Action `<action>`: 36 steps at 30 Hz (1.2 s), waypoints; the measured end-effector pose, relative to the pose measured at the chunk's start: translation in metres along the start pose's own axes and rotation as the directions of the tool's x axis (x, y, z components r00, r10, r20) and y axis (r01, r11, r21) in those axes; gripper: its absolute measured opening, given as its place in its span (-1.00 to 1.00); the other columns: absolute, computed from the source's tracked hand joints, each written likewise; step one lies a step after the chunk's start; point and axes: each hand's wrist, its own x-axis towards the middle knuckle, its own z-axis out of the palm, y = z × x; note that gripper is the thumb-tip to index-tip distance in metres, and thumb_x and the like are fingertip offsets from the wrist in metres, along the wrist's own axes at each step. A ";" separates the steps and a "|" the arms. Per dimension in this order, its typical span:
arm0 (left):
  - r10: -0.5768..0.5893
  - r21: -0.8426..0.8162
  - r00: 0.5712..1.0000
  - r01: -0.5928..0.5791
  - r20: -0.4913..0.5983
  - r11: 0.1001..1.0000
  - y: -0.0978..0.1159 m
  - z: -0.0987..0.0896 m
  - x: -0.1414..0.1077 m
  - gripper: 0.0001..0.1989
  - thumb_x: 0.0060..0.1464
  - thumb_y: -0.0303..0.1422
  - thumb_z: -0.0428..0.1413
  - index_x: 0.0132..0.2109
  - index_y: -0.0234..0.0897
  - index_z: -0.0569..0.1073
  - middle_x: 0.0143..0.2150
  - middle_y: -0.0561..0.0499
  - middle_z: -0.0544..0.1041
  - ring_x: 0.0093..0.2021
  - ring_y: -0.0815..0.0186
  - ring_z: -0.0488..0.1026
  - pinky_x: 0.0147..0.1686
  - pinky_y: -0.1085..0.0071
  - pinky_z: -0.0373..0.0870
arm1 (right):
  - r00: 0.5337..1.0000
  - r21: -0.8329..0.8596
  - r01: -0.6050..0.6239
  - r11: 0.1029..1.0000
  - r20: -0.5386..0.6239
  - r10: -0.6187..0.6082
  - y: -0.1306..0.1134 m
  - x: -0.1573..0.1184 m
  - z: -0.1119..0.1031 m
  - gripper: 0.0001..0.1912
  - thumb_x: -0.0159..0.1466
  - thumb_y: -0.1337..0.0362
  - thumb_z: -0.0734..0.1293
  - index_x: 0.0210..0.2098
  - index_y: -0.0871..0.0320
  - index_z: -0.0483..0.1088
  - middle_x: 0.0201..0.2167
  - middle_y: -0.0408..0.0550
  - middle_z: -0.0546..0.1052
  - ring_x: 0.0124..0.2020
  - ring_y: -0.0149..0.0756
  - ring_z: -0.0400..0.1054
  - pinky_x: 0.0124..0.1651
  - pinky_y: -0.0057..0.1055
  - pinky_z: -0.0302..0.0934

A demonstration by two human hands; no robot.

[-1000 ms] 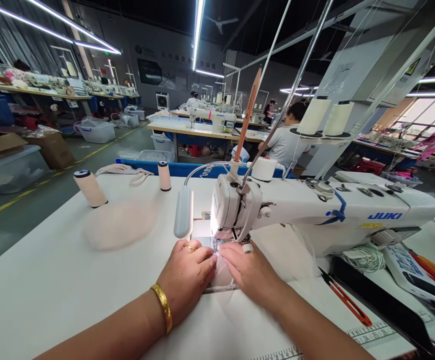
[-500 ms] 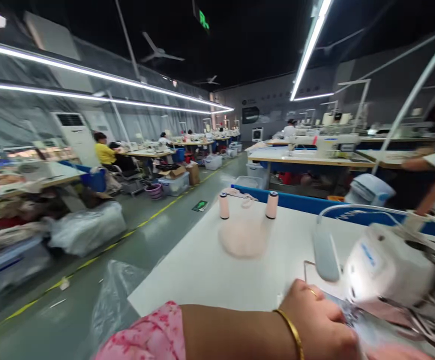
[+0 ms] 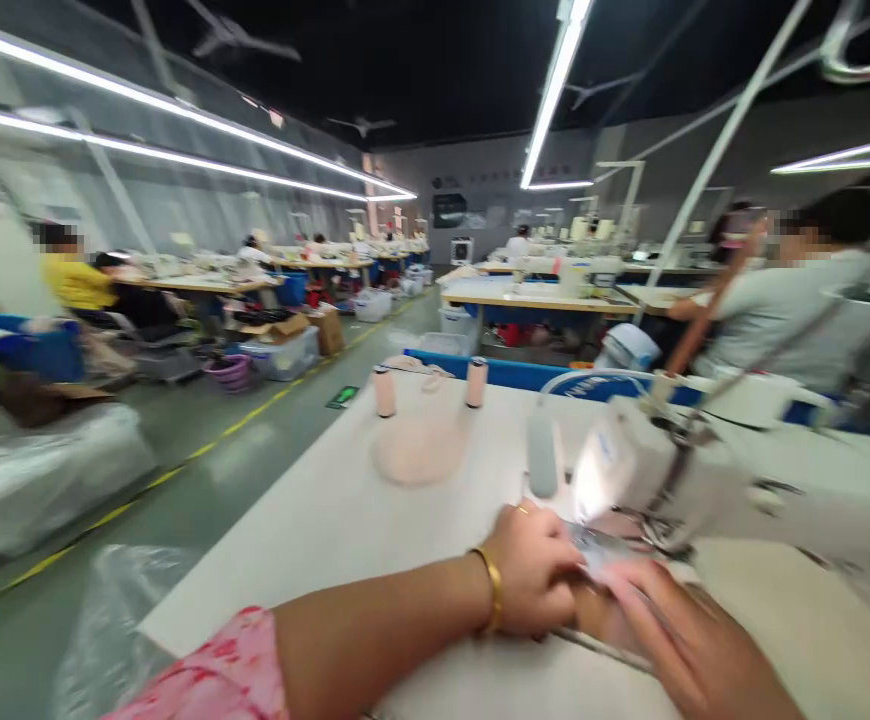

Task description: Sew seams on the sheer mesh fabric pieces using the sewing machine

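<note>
My left hand, with a gold bracelet and ring, is closed beside the needle end of a white sewing machine. What its curled fingers hold is blurred. Just right of it, my right hand has its fingers together, reaching toward the same spot. Some pale, shiny material lies between the hands under the machine's lamp; its shape is smeared by motion. A peach-coloured piece rests on the white table.
Two pink thread cones, the left one and the right one, stand at the table's far edge. Beige fabric lies at the right. Another person sits beyond the machine. Clear plastic hangs at the left.
The view has swung to the right, so the table and machine appear farther left. My right hand, barely visible before at the bottom edge, now shows clearly beside my left hand.
</note>
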 end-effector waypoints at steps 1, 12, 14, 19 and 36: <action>-0.002 -0.046 0.999 0.000 -0.034 0.999 0.000 -0.003 0.002 -0.79 -0.05 -0.38 0.28 -0.19 -0.16 0.62 -0.09 0.00 0.61 -0.10 0.18 0.50 -0.04 0.21 0.42 | 0.993 -0.002 -0.108 0.994 0.047 0.108 -0.008 0.006 -0.010 -0.71 0.52 0.22 0.14 -0.08 -0.03 0.51 -0.23 0.00 0.64 -0.26 -0.08 0.53 -0.19 -0.22 0.37; 0.011 -0.258 0.988 -0.051 -0.156 0.965 -0.016 0.007 0.017 -0.86 0.21 -0.36 0.12 -0.29 -0.19 0.57 -0.21 -0.02 0.55 -0.18 0.16 0.40 -0.15 0.23 0.36 | 0.960 0.006 -0.259 0.966 0.115 0.257 -0.026 0.043 -0.028 -0.67 0.56 0.28 0.10 -0.26 0.07 0.40 -0.36 -0.10 0.54 -0.32 -0.24 0.41 -0.23 -0.38 0.26; 0.041 -0.226 0.981 -0.084 -0.188 0.970 -0.015 0.005 0.016 -0.81 0.26 -0.37 0.09 -0.31 -0.19 0.57 -0.21 -0.03 0.56 -0.18 0.17 0.40 -0.15 0.23 0.36 | 0.969 -0.005 -0.201 0.980 0.146 0.199 -0.025 0.041 -0.029 -0.66 0.57 0.28 0.07 -0.28 0.08 0.36 -0.37 -0.11 0.53 -0.34 -0.25 0.38 -0.23 -0.38 0.23; 0.237 -0.103 0.948 -0.263 -0.214 0.959 -0.009 -0.005 0.003 -0.71 0.35 -0.46 0.03 -0.23 -0.14 0.63 -0.16 0.00 0.62 -0.13 0.18 0.43 -0.07 0.17 0.26 | 0.939 0.058 0.024 0.998 0.340 -0.043 -0.027 0.038 -0.039 -0.65 0.59 0.17 0.10 -0.33 0.09 0.27 -0.38 -0.14 0.47 -0.32 -0.26 0.31 -0.20 -0.35 0.14; 0.270 -0.065 0.948 -0.284 -0.170 0.957 -0.007 -0.013 0.002 -0.71 0.42 -0.44 -0.04 -0.20 -0.20 0.56 -0.14 0.07 0.68 -0.14 0.17 0.46 -0.08 0.14 0.14 | 0.894 -0.038 -0.054 0.998 0.442 0.065 -0.026 0.035 -0.040 -0.79 0.51 0.16 0.31 -0.23 0.13 0.37 -0.26 -0.10 0.53 -0.21 -0.17 0.35 -0.16 -0.26 0.11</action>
